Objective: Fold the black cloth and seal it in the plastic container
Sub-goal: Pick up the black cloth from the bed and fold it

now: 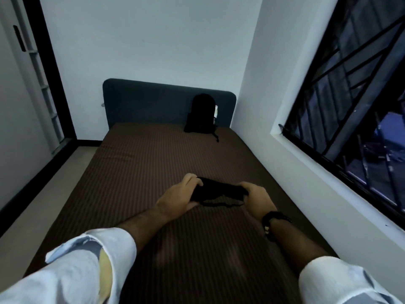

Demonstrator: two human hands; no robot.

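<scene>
A small black cloth is stretched between both hands just above the brown striped bed. My left hand grips its left end, fingers curled over the top edge. My right hand pinches its right end; a dark watch sits on that wrist. A thin loose edge of the cloth droops below, near the sheet. No plastic container is in view.
A black backpack leans against the dark blue headboard at the far end of the bed. A white wall with a barred window runs along the right. Bare floor and a door lie to the left.
</scene>
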